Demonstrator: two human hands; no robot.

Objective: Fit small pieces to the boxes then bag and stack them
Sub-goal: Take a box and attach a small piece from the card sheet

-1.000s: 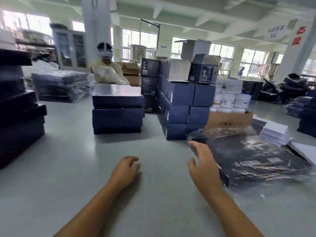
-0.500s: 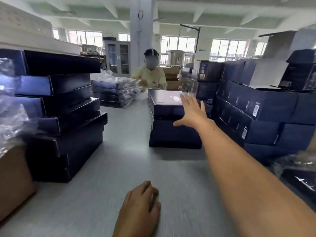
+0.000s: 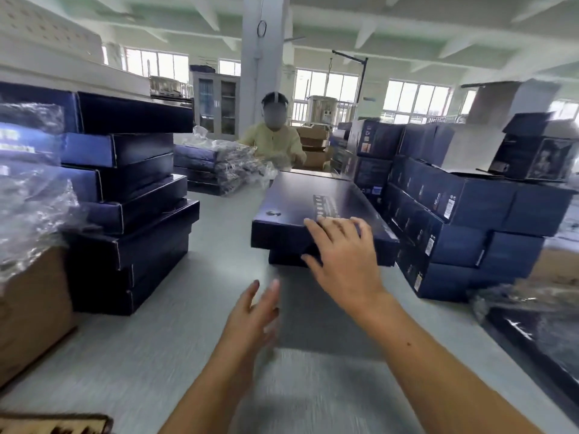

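Observation:
A flat dark blue box [image 3: 300, 205] lies on top of a second dark box [image 3: 283, 256] in the middle of the grey table [image 3: 150, 349], its near end sticking out toward me. My right hand [image 3: 341, 258] grips that near edge, fingers on the lid and thumb down its front face. My left hand [image 3: 253, 314] hovers over the table just short of the box, fingers straight and holding nothing. A bagged dark box [image 3: 539, 336] lies at the right edge of the table.
A tall stack of dark flat boxes [image 3: 125, 195] stands left, beside a brown carton [image 3: 28, 311] topped with clear plastic. Blue cartons [image 3: 463, 211] are piled right. Bagged boxes [image 3: 216, 167] sit at the far end, where a person in yellow [image 3: 275, 142] works.
My right hand has come down onto the top box and drawn its near end toward me. My left hand has risen off the table and reached forward. The view has moved closer.

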